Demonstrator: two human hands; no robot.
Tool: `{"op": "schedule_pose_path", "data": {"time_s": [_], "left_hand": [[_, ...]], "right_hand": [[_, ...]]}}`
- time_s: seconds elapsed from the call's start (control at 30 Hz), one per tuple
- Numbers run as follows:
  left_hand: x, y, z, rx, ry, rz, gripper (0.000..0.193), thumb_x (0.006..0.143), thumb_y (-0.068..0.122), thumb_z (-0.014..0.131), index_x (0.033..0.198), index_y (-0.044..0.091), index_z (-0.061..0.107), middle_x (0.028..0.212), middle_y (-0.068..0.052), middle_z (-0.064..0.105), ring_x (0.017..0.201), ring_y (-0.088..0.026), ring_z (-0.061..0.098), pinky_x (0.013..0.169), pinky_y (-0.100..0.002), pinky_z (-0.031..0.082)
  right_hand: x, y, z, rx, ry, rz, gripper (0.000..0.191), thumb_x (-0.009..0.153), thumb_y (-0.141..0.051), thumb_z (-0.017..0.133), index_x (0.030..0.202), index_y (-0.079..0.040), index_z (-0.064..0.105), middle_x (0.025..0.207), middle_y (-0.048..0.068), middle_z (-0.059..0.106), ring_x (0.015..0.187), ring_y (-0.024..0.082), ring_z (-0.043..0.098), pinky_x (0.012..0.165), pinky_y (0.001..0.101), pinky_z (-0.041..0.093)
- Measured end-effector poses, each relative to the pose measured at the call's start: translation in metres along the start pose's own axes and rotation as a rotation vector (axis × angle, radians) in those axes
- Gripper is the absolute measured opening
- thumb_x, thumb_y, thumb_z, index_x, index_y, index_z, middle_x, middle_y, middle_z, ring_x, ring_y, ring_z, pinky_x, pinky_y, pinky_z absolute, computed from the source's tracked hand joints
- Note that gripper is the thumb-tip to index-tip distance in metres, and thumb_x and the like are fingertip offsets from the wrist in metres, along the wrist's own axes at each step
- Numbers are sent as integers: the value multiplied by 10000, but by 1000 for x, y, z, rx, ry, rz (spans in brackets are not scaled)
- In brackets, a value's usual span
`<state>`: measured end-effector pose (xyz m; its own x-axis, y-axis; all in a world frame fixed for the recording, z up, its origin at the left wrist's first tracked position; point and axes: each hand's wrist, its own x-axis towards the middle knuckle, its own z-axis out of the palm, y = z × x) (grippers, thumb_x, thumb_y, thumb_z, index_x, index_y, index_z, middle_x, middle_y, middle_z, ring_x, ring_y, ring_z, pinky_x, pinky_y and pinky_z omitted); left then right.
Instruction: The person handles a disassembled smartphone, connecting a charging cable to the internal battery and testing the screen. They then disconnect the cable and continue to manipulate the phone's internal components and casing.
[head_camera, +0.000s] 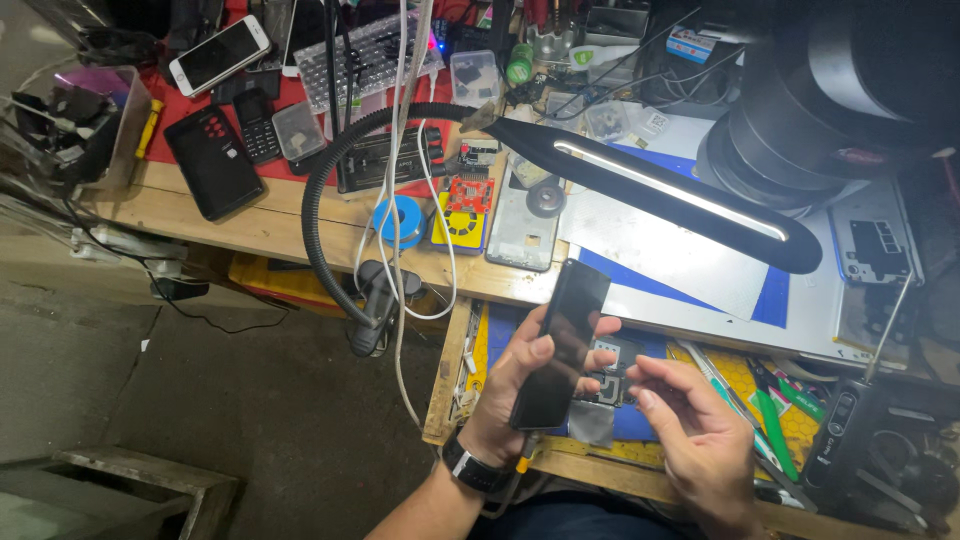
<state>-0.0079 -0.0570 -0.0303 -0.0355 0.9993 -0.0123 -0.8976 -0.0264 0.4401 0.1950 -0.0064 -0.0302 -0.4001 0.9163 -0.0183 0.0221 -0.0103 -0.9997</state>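
Left hand (510, 385) grasps a black smartphone (562, 340) tilted up under the lamp (680, 195); right hand (695, 430), released, fingers its near edge.

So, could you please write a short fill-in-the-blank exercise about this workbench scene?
1. The left hand holds a slim black ____.
2. On the left wrist sits a black ____.
3. The long black desk lamp on the flexible hose is switched ____.
4. The round roll of tape is ____ in colour.

Missing words: phone; watch; on; blue
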Motion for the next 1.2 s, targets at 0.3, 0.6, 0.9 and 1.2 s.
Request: {"op": "schedule_pose_path", "data": {"time_s": [0.3, 0.6, 0.9, 1.2], "left_hand": [[12, 1, -12, -362, -106, -31, 844, 1022, 375, 682, 1616, -65, 274, 1552, -318, 441, 1261, -307, 629, 980, -374, 593], [29, 0, -16, -510, -177, -60, 863, 1034, 353, 670, 1637, -78, 227, 1585, -304, 395, 1287, -318, 621, 1028, -395, 587], [33, -5, -18, -502, -202, -53, 869, 1041, 388, 649, 1649, -62, 220, 1601, -296, 389, 1332, -332, 593, 1083, -428, 555], [32, -6, -20, -489, -198, -47, 860, 1048, 404, 643, 1663, -29, 226, 1603, -297, 382, 1338, -335, 584, 1089, -437, 547]], "right_hand": [[-9, 44, -5, -65, -14, 86, 355, 933, 9, 643, 1287, 23, 659, 1059, 104, 741, 908, 132, 677, 823, 249, 560], [-11, 40, -1, -146, -64, 71, 323, 921, -14, 657, 1242, 12, 687, 991, 76, 743, 890, 110, 702, 771, 232, 562], [-10, 34, 2, -225, -80, 81, 334, 910, -22, 667, 1242, 5, 696, 975, 75, 757, 863, 112, 708, 752, 229, 564], [-11, 38, 1, -234, -85, 80, 332, 905, -28, 675, 1234, 11, 695, 979, 85, 770, 854, 109, 713, 747, 226, 563]]}}
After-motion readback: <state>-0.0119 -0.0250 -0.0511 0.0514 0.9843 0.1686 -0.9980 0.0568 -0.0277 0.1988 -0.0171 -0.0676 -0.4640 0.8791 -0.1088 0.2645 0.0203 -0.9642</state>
